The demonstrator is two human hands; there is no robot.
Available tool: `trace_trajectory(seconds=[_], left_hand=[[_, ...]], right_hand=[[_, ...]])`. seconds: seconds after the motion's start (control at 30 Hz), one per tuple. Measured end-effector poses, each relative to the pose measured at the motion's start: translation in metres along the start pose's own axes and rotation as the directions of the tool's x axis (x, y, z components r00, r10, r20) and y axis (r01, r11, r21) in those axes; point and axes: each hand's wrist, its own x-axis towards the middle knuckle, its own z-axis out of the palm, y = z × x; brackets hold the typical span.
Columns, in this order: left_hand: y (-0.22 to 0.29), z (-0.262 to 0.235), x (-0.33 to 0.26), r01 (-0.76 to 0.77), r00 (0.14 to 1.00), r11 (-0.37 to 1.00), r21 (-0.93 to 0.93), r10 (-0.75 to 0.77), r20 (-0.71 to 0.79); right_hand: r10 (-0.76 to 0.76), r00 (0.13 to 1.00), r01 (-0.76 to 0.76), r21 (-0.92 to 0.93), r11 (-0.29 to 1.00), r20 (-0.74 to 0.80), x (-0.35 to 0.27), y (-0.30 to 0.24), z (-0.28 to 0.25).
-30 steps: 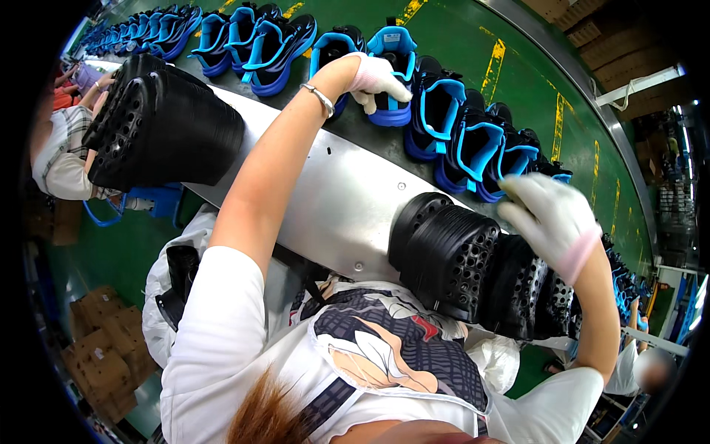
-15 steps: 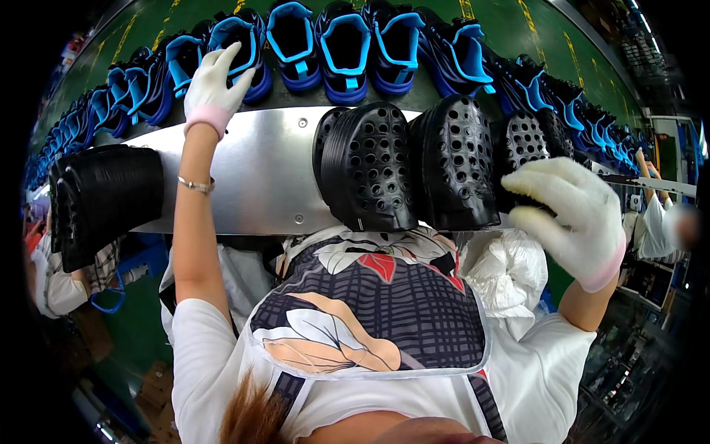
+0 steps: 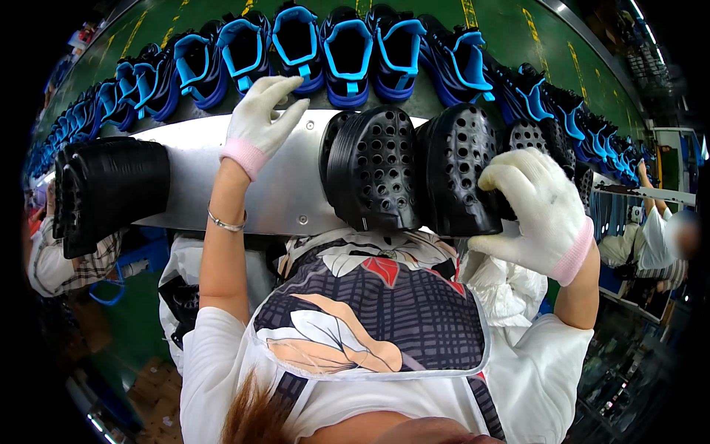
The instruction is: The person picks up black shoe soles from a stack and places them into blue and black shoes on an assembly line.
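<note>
Nested black perforated plastic shoe inserts lie on a silver metal bench top in front of me, a nearer stack (image 3: 376, 170) and a second stack (image 3: 460, 166) to its right. My right hand (image 3: 540, 211), in a white glove, is at the right end of the second stack. Its fingers and thumb are curved wide apart; whether the fingertips touch the inserts I cannot tell. My left hand (image 3: 260, 126), also gloved, is raised over the bench top, fingers spread, with nothing in it. Just beyond it stand black shoes with blue linings (image 3: 244, 52).
A long curved row of such shoes (image 3: 346, 55) runs along the bench's far side. Another black stack of inserts (image 3: 115, 185) lies at the left end. White plastic bags (image 3: 510, 288) hang by my lap. Other people are at the left and right edges.
My left hand has drawn back from the shoes and shifted right. My right hand has moved left, toward the second stack, and its fingers have spread wider.
</note>
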Motion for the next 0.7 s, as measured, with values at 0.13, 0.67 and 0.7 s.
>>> trace_trajectory(seconds=[0.13,0.67,0.7], left_hand=[[0.014,-0.010,-0.004,0.085,0.996,0.961,-0.264,-0.080,0.031],[0.044,-0.007,-0.030,0.277,0.955,-0.166,-0.946,0.161,0.251],[0.040,-0.007,-0.030,0.244,0.965,-0.168,-0.955,0.140,0.222]], right_hand=[[-0.056,0.989,0.057,0.000,0.998,-0.134,0.005,-0.007,-0.029],[-0.328,0.941,0.335,0.095,0.937,-0.086,0.130,-0.061,-0.002],[-0.264,0.963,0.268,0.125,0.955,-0.044,0.133,-0.061,0.001]])
